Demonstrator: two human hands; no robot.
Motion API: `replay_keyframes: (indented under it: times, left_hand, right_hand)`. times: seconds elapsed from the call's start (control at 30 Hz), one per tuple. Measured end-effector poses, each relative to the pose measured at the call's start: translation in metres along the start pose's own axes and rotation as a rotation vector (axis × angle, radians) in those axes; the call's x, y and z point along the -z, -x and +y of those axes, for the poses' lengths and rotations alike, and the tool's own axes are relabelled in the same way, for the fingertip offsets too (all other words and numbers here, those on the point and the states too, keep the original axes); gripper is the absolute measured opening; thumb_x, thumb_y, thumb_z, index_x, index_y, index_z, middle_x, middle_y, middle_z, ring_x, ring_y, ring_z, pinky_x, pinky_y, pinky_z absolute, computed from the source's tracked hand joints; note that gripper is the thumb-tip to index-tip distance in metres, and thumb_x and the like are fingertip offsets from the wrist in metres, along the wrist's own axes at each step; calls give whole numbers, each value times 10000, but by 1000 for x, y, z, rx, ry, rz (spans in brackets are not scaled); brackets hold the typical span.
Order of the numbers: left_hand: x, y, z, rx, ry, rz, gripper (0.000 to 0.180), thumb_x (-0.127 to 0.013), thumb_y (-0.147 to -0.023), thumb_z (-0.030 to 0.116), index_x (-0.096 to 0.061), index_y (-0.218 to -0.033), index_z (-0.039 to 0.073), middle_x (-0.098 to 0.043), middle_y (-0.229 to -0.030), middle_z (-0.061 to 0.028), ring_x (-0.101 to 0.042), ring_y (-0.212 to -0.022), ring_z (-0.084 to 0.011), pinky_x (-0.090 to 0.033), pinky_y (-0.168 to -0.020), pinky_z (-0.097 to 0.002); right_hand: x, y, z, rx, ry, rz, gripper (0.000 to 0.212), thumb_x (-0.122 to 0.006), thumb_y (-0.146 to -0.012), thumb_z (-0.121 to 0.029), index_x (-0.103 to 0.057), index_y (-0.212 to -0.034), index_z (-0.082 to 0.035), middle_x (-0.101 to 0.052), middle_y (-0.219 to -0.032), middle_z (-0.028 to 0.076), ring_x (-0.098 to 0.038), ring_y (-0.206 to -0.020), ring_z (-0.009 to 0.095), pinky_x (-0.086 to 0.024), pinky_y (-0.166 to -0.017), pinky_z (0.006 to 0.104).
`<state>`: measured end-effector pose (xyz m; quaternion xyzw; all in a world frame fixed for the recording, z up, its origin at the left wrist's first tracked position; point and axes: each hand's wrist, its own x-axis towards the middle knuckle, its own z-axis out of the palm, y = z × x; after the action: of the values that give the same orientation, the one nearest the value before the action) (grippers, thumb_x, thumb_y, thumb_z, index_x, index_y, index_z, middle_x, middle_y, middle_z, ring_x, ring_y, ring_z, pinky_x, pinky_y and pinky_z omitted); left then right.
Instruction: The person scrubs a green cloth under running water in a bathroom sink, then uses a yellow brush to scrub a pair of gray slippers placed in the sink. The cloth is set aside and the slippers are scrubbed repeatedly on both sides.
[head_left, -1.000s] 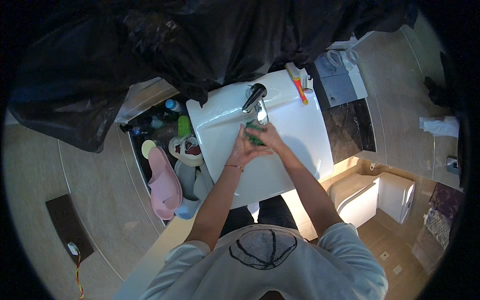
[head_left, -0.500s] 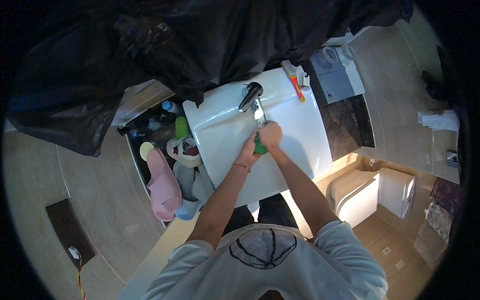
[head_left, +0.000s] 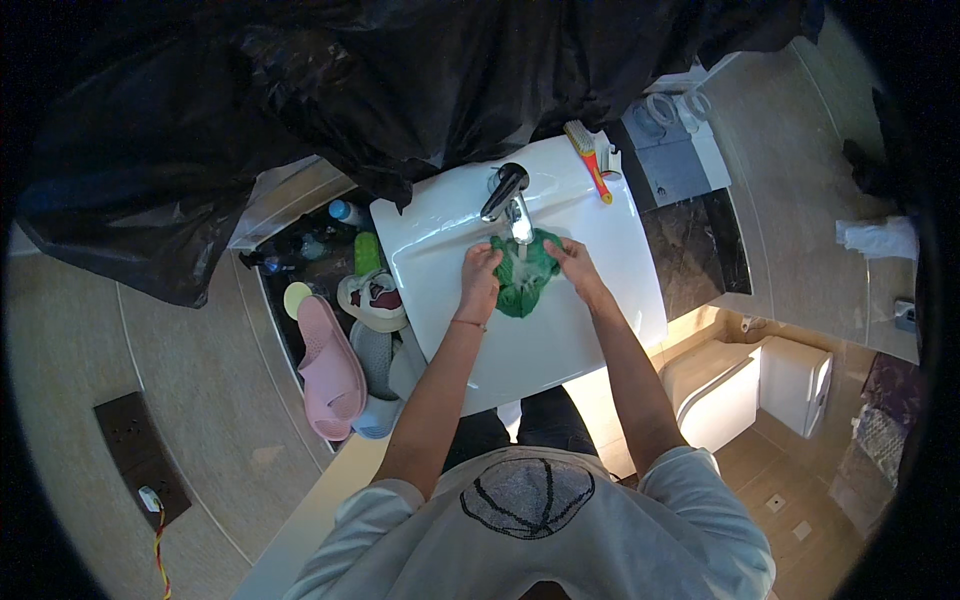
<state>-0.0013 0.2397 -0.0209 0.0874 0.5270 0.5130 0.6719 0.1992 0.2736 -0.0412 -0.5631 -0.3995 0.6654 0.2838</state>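
Note:
A wet green cloth (head_left: 519, 293) is spread between my two hands over the white sink (head_left: 430, 290). Whitish water or foam lies on its middle, just below the spout of the chrome faucet (head_left: 509, 190). My left hand (head_left: 480, 281) pinches the cloth's left edge, fingers closed. At the upper right edge, my right hand (head_left: 577, 267) grips it the same way. The cloth sags toward me between them, and its exact kind of item cannot be made out.
On the sink's back right rim lies a brush with a red and yellow handle (head_left: 593, 165). Left of the sink are a pink slipper (head_left: 328, 365), a sneaker (head_left: 372, 300), a green object (head_left: 366, 254) and a blue-capped bottle (head_left: 345, 212). Black plastic sheeting (head_left: 300, 120) hangs behind. A toilet (head_left: 715, 395) stands right.
The green cloth was bunched up between my hands. They have moved apart and toward the faucet, and the cloth is now opened out beneath the spout.

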Motion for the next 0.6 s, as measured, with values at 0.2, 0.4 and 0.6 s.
replay_keyframes:
  times: [0.2,0.4,0.6]
  left_hand:
    - [-8,16,-10,393,75,83,378,-554,-989,390,-528,-1214,87,-614,-1110,-23,-587,-894,-197,-515,-851,-364]
    - [33,-24,-51,357,456,-357,297,-520,-1004,377,-588,-1111,108,-635,-1046,-50,-615,-993,-201,-523,-869,-389]
    - [9,-17,-52,268,353,-139,339,-482,-1016,386,-600,-1134,91,-636,-1097,-31,-625,-978,-193,-531,-823,-390]
  right_hand:
    - [-51,18,-4,-60,-185,171,401,-615,-935,-445,-676,-976,-50,-657,-859,31,-584,-761,130,-474,-705,328]
    - [-128,66,-29,212,492,229,350,-620,-851,-360,-671,-857,-14,-667,-783,204,-659,-698,372,-519,-650,455]
    - [-103,19,-35,206,841,580,295,-618,-800,-333,-689,-800,-46,-676,-751,204,-659,-669,403,-529,-665,488]
